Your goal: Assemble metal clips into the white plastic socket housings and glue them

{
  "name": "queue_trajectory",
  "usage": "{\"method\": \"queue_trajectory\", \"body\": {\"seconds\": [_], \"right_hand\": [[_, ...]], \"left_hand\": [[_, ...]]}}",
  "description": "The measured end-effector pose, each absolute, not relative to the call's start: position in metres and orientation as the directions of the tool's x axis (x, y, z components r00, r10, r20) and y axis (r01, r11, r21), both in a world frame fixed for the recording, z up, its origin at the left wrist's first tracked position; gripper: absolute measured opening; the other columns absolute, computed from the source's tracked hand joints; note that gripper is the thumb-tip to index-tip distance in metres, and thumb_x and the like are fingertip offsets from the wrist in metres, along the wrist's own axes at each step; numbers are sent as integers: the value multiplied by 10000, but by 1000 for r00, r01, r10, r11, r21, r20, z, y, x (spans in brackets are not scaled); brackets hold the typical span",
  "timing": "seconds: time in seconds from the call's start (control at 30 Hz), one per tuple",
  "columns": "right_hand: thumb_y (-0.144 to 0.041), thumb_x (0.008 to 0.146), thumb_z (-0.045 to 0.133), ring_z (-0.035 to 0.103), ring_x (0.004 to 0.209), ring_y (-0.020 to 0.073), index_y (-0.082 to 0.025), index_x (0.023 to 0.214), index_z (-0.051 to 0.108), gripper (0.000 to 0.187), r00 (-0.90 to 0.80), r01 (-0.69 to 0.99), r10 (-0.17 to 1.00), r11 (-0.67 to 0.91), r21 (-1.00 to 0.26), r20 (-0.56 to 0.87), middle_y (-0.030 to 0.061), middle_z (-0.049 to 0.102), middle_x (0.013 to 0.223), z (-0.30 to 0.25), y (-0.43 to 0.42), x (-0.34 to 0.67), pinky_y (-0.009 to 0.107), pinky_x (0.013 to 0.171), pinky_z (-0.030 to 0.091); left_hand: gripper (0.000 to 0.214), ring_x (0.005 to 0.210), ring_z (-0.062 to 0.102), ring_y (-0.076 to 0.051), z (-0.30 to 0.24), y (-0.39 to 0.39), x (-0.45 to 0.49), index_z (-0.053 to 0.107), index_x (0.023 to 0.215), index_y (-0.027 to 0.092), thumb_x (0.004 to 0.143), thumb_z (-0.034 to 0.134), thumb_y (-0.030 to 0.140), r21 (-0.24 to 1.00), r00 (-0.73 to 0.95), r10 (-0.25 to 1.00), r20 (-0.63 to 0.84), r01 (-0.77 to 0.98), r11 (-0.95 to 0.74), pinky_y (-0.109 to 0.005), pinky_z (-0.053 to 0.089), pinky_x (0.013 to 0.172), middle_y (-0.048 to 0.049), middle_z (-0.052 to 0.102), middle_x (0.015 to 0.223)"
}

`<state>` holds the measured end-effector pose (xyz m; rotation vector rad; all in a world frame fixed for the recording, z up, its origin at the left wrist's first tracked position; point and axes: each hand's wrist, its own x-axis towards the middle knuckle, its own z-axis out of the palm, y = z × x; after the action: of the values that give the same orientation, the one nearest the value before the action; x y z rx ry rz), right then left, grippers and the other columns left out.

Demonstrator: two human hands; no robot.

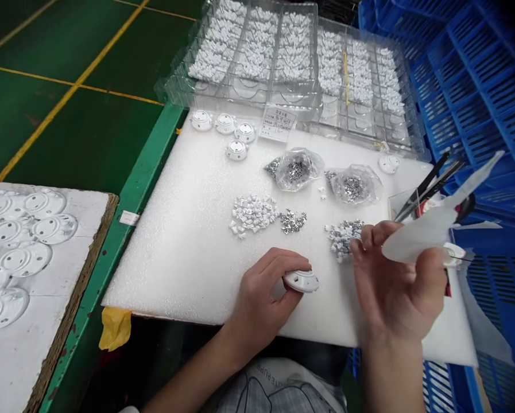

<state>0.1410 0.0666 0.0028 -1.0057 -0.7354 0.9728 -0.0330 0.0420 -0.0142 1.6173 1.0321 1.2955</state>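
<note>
Left fingers [274, 268] curled around a white disc [301, 281] by the foam board's [166, 258] front edge; right fingers [369, 238] half open, pinching translucent film [416, 235]; risk of a careless swing scattering the loose chips [342, 238] alongside.

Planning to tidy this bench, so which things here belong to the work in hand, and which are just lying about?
In use: left hand holding a round white plastic part; right hand holding a translucent plastic strip; white clips; silver metal bits.

Lying about: clear tray; blue plastic crate; yellow tape; board of white discs.
</note>
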Motion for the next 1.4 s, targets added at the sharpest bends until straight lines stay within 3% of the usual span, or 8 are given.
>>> {"method": "queue_trajectory", "body": {"seconds": [0.23, 0.5, 0.73, 0.87, 0.93, 1.0, 1.13, 1.4], "right_hand": [[-332, 778, 844, 635, 896, 187, -241, 1022, 772, 271, 351, 183, 907, 178, -967, 233, 35, 733, 998, 6, 70, 165, 325, 818, 481], [-448, 840, 736, 604, 855, 201, -243, 894, 750, 213, -74, 702, 968, 222, -677, 240, 41, 740, 996, 11, 116, 163, 319, 692, 410], [-381, 808, 732, 645, 881, 237, -242, 1037, 742, 267, 12, 795, 988, 83, -601, 153, 57, 712, 982, -1, 120, 160, 362, 787, 471], [-368, 824, 776, 616, 863, 205, -225, 1111, 692, 331, 11, 826, 947, 172, -537, 321, 43, 663, 989, 17, 102, 166, 328, 735, 440], [-313, 883, 748, 594, 831, 177, -231, 1040, 691, 186, 13, 843, 898, 227, -488, 440, 21, 646, 932, 26, 89, 162, 310, 713, 426], [-223, 929, 704, 597, 824, 157, -226, 952, 684, 30, -106, 830, 876, 339, -443, 471, 7, 645, 872, 29, 82, 154, 295, 734, 447], [-120, 937, 660, 599, 853, 171, -189, 955, 689, 77, -406, 760, 820, 548, -349, 405, 36, 627, 883, 18, 87, 132, 299, 756, 493], [-137, 937, 640, 554, 768, 177, -165, 888, 715, 94, -550, 768, 764, 622, -156, 339, 77, 615, 916, 1, 107, 122, 318, 674, 476]], "left_hand": [[171, 922, 720, -191, -18, 41, -38, 708, 974, 212, 886, 655, 75, 971, -39, 971, 236, -24, -237, -281, 587, 790, -47, 750, 962], [214, 914, 710, -161, -18, 39, -40, 704, 971, 211, 870, 639, 33, 962, -8, 964, 266, -68, -266, -242, 546, 774, -20, 745, 950], [229, 922, 702, -137, -18, 38, -40, 704, 980, 224, 876, 642, 30, 964, -12, 970, 244, -102, -244, -205, 530, 788, 4, 738, 958], [230, 928, 705, -131, -19, 38, -40, 705, 983, 228, 884, 646, 29, 962, -13, 970, 243, -121, -243, -200, 539, 816, 5, 736, 963], [221, 928, 705, -135, -20, 38, -39, 707, 987, 227, 890, 654, 36, 960, -22, 970, 243, -137, -244, -205, 546, 822, 0, 734, 966], [202, 930, 705, -141, -21, 37, -39, 711, 992, 223, 895, 666, 52, 955, -30, 967, 252, -150, -254, -211, 552, 830, -7, 732, 967], [201, 947, 704, -141, -22, 38, -40, 713, 996, 217, 893, 668, 50, 945, -37, 959, 282, -161, -284, -209, 553, 858, -10, 733, 980], [203, 942, 701, -137, -21, 36, -41, 709, 989, 218, 892, 663, 45, 941, -55, 959, 279, -183, -285, -207, 552, 865, -8, 732, 982]]}}
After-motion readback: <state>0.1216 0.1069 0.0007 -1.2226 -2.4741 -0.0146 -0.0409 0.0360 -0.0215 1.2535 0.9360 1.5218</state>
